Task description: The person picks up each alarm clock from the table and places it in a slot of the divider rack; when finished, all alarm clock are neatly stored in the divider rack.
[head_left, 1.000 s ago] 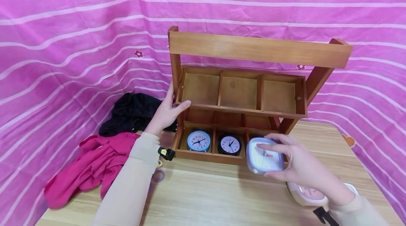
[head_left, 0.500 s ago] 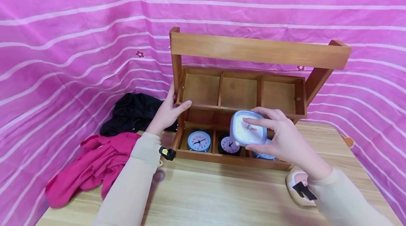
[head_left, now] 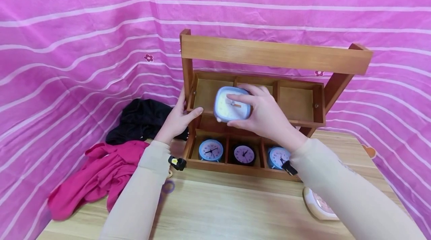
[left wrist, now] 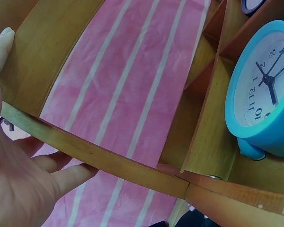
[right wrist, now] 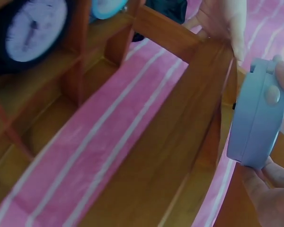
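Note:
My right hand (head_left: pixel 266 114) grips a pale blue, rounded-square alarm clock (head_left: pixel 232 104) in front of the upper tier's left and middle compartments. Its white face tilts upward, and the right wrist view shows the clock's smooth side (right wrist: pixel 255 118) between thumb and fingers. A two-tier wooden shelf (head_left: pixel 269 52) stands on the table; my left hand (head_left: pixel 176 122) holds its left side, thumb in front and fingers on the outer face. Along the lower tier sit a round blue clock (head_left: pixel 211 150) at left, a black clock (head_left: pixel 244 154) in the middle and another blue clock (head_left: pixel 278 157) at right.
A cream and pink clock (head_left: pixel 320 204) lies at the table's right, partly behind my right sleeve. Crumpled red cloth (head_left: pixel 101 176) and black cloth (head_left: pixel 141 120) lie left of the shelf. A pink striped curtain (head_left: pixel 84 45) hangs behind and around the table (head_left: pixel 235 210).
My right hand has carried the pale blue clock leftward and up, from before the lower right compartment to the upper tier. The lower right blue clock has come into view. My left hand stays put.

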Action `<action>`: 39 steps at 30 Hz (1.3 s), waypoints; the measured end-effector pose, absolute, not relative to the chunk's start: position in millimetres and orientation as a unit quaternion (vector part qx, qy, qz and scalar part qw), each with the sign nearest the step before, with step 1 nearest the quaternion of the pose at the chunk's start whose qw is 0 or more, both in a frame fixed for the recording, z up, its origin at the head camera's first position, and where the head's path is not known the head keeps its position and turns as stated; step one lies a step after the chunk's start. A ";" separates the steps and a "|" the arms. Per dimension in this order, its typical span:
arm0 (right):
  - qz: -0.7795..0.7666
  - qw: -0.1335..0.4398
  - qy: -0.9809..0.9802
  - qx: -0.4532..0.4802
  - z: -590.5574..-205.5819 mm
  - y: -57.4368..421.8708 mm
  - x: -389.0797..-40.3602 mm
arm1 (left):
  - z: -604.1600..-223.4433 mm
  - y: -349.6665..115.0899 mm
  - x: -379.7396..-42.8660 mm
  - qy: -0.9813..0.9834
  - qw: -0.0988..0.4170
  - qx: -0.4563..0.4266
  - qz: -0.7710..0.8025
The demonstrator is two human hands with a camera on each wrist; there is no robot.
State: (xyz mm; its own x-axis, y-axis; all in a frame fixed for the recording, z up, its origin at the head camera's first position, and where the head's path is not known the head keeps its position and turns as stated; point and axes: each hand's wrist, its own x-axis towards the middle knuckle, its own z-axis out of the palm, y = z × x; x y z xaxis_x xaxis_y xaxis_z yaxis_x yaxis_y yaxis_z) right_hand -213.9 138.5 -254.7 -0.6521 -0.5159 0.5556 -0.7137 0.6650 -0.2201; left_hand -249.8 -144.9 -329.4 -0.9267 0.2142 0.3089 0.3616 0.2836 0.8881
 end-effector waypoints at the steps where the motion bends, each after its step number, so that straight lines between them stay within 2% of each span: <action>1: 0.212 0.230 -0.883 0.349 -251.8 132.3 -217.9 | -333.8 -146.5 -253.8 -0.799 0.067 -0.181 -0.569; 6: 0.188 0.221 -0.893 0.342 -245.3 106.1 -235.1 | -352.6 -152.4 -271.0 -0.802 0.076 -0.183 -0.564; 13: 0.185 0.218 -0.905 0.316 -251.7 89.7 -249.4 | -356.1 -153.5 -274.0 -0.795 0.090 -0.200 -0.565; 39: 0.184 0.193 -0.906 0.327 -273.2 83.3 -268.5 | -355.4 -153.8 -270.8 -0.789 0.091 -0.204 -0.573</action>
State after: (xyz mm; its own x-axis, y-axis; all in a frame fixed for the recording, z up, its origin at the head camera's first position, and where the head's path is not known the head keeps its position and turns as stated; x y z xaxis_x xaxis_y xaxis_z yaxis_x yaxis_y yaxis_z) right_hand -268.5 83.3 -273.2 -0.7110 -0.5224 0.4707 -0.6645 0.7181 -0.2067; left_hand -270.8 -153.8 -355.4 -0.9004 0.2175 0.3768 0.4256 0.2608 0.8665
